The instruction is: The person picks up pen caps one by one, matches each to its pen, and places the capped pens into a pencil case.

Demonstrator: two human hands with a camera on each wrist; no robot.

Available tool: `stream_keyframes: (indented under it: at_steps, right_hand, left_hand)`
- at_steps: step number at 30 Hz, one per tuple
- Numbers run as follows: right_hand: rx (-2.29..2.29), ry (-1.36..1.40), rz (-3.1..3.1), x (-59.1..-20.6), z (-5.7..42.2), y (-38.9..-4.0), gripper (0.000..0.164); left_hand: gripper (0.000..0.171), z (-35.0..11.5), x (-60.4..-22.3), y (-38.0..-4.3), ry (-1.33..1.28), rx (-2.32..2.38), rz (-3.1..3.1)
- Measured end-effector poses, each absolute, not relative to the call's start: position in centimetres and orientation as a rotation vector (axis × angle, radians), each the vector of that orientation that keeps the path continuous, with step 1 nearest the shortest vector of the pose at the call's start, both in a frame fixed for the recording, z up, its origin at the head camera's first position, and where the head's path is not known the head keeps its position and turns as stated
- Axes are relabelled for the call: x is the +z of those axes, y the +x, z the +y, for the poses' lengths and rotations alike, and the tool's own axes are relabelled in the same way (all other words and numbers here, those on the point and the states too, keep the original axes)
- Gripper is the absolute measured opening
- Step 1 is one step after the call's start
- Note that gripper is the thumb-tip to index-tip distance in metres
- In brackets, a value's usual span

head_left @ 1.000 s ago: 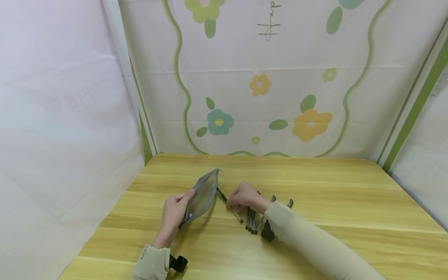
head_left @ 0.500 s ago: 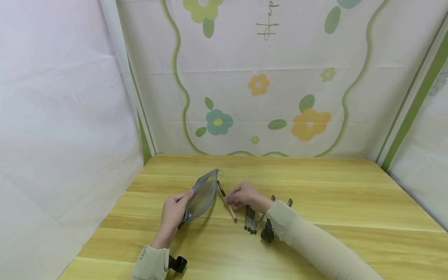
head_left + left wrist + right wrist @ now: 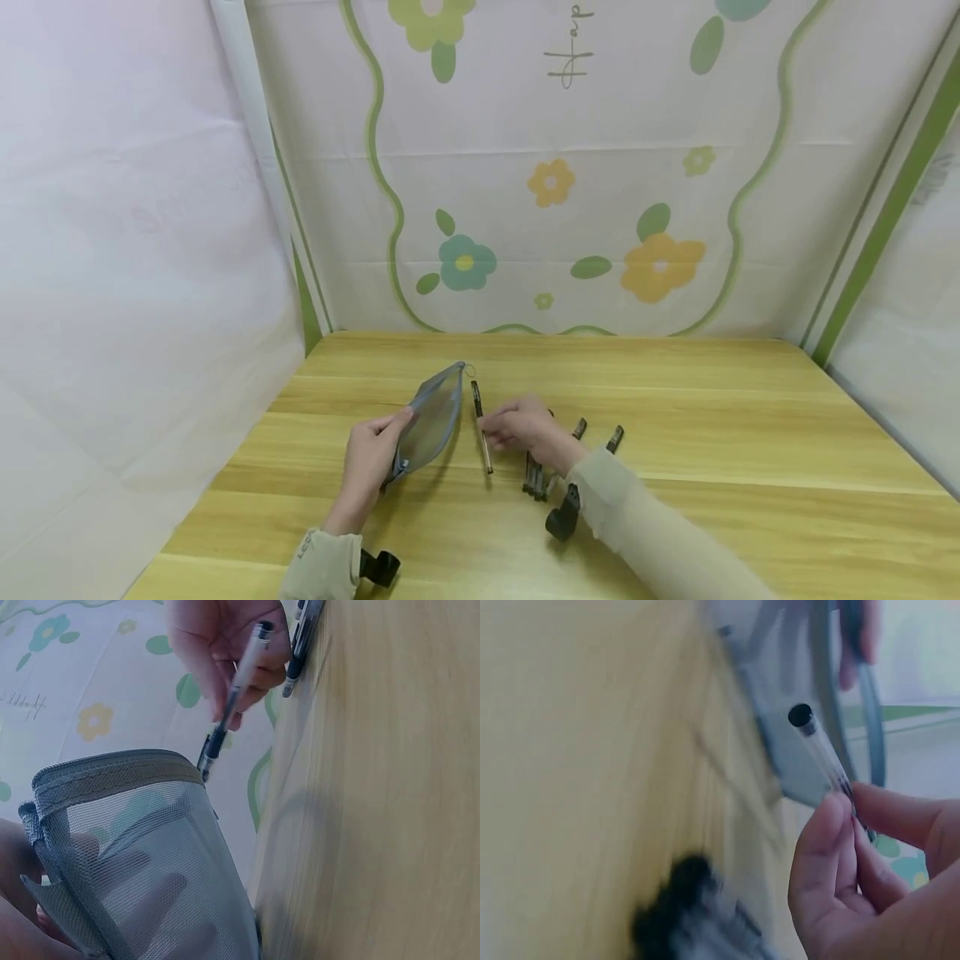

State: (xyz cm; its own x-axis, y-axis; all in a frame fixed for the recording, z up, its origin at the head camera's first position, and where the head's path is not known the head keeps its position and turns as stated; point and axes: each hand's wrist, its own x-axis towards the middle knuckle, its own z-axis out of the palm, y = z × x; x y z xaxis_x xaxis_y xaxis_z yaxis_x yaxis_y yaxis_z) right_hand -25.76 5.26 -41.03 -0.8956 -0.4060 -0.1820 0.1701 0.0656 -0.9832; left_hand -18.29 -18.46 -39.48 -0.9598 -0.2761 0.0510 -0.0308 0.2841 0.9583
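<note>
A grey-blue mesh zipper pouch [image 3: 433,427] is held up off the table by my left hand [image 3: 372,454], thumb on the near side of its gaping mouth. My right hand [image 3: 525,429] pinches a clear pen with a dark cap [image 3: 486,446] between thumb and fingertips, just right of the pouch. In the left wrist view the pen [image 3: 238,686] slants with its capped end at the corner of the pouch [image 3: 161,862]. The right wrist view shows the pen's black butt end [image 3: 801,716] facing the camera, the pouch behind it. Through the mesh, left fingers show as dark shapes.
Several similar pens [image 3: 535,482] lie on the wooden table [image 3: 712,400] below my right wrist, partly hidden by it. Another pen [image 3: 615,438] pokes out beyond the right forearm. A floral-printed white cloth [image 3: 487,192] forms the back wall, with plain white sides.
My right hand has turned the pen from a slant to nearly upright in the head view, its lower end swinging left. The left hand and pouch have barely moved.
</note>
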Motion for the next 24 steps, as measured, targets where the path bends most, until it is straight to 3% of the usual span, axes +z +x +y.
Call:
stream_keyframes:
  at_steps: [9,24]
  right_hand:
    - [-2.173,-0.043,1.7,-40.7,4.5,-23.6,0.038]
    - [-2.272,0.014,1.624,-40.4,3.9,-22.3,0.027]
  left_hand:
    - [0.039,-18.5,-39.5,-18.2,0.299,-1.724,-2.37]
    - [0.04,-17.9,-39.6,-18.1,0.238,-1.741,-2.379]
